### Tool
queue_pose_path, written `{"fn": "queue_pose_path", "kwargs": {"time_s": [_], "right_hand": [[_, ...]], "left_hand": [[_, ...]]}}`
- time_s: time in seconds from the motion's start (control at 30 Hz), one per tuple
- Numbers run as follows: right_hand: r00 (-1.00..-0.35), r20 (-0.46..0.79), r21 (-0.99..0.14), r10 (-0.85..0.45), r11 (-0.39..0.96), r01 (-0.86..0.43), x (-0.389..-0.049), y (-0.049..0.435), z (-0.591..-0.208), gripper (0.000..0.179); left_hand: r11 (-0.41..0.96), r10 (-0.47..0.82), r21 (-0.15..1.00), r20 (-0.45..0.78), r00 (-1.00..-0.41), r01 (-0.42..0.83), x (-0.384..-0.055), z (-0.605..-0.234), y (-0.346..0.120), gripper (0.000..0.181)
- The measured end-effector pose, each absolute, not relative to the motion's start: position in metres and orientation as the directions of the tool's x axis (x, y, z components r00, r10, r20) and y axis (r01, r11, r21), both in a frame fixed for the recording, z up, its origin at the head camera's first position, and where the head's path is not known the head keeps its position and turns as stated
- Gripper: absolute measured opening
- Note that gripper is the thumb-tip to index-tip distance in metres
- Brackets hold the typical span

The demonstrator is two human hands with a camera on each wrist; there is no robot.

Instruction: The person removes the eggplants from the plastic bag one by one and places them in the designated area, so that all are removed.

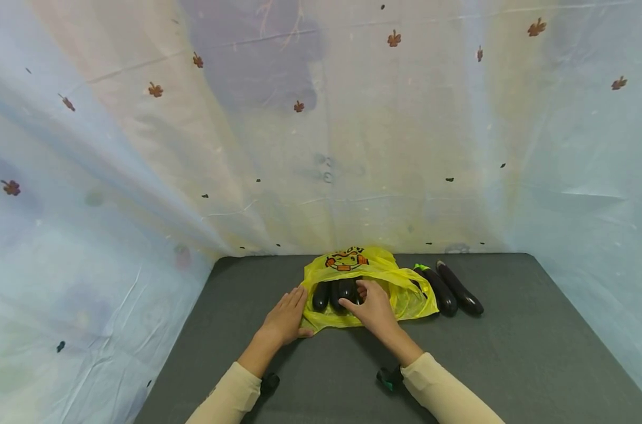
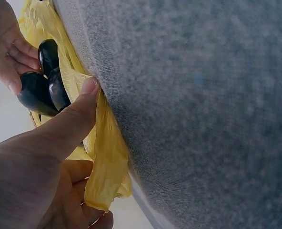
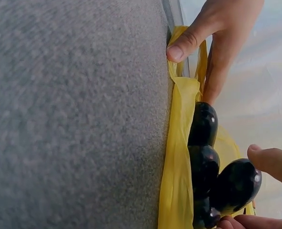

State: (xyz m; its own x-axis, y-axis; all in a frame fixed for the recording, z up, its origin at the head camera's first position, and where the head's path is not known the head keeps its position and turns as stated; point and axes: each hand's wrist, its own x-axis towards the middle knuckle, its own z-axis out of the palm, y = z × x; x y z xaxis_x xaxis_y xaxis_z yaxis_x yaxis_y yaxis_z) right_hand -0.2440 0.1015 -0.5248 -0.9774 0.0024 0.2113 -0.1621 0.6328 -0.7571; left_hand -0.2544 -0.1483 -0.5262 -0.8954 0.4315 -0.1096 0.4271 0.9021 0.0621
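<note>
A yellow plastic bag (image 1: 374,263) lies on its side with its mouth facing me and several dark eggplants inside. My right hand (image 1: 376,309) reaches into the mouth and grips one eggplant (image 3: 237,185) between thumb and fingers; it sits on top of the others. At the bag's left side, my left hand (image 1: 285,319) holds the edge, its thumb (image 2: 79,112) over the lower rim and the fingers beyond the plastic. A shiny eggplant (image 1: 321,296) lies in the bag nearest the left hand. The stem ends of the bagged eggplants are hidden.
Two more eggplants, one with a green cap (image 1: 442,291) and a longer one (image 1: 461,288), lie side by side right of the bag. Everything rests on a grey table (image 1: 512,353). A patterned plastic sheet (image 1: 406,147) hangs behind and at the sides.
</note>
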Motion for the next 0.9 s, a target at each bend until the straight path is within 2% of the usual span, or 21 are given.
{"fn": "queue_pose_path", "kwargs": {"time_s": [0.4, 0.9], "right_hand": [[-0.979, 0.202, -0.744, 0.017, 0.653, -0.142, -0.2480, 0.0974, -0.5284, 0.073], [-0.975, 0.221, -0.741, -0.004, 0.649, -0.170, -0.2447, 0.1000, -0.5257, 0.062]], "left_hand": [[0.899, 0.437, 0.069, -0.111, -0.893, 0.432, -0.2549, -0.5247, -0.1489, 0.105], [0.902, 0.432, 0.070, -0.109, -0.895, 0.426, -0.2538, -0.5242, -0.1484, 0.104]]}}
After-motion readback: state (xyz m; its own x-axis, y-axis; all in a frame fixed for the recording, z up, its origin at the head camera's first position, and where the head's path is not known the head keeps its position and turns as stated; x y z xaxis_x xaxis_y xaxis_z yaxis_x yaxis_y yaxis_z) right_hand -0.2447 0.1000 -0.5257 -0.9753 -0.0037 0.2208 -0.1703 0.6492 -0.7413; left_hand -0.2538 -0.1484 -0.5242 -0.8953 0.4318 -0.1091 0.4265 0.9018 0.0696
